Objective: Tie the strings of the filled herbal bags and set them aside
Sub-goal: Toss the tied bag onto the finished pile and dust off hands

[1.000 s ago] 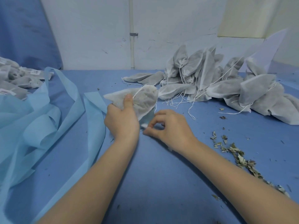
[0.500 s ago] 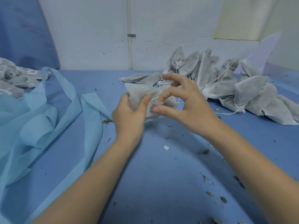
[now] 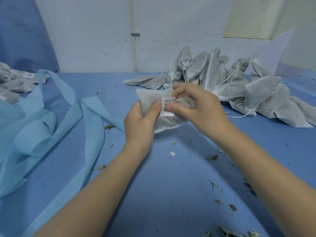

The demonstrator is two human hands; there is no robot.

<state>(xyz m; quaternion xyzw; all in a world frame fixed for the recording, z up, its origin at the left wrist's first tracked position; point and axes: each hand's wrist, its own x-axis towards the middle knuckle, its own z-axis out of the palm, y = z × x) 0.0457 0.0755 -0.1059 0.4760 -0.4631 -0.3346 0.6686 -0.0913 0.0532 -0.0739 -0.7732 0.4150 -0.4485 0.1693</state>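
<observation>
A filled white herbal bag (image 3: pixel 150 100) is held just above the blue table (image 3: pixel 167 185) at the centre. My left hand (image 3: pixel 139 122) grips its left side, thumb pressing a white barcode label (image 3: pixel 165 106) on the bag. My right hand (image 3: pixel 196 106) is at the bag's right side, its thumb and fingers pinching the thin white string (image 3: pixel 177 100) by the label. The bag's right half is hidden behind my right hand.
A heap of several filled bags (image 3: pixel 239 89) with loose strings lies at the back right. More bags with labels (image 3: pixel 15 82) lie at the far left. Light blue fabric strips (image 3: pixel 42 127) sprawl over the left. Dried herb bits (image 3: pixel 222 202) and a white scrap (image 3: pixel 172 153) litter the table.
The bag came up off the table between both hands. My right hand left the table, rose to the bag and now pinches the string by the label.
</observation>
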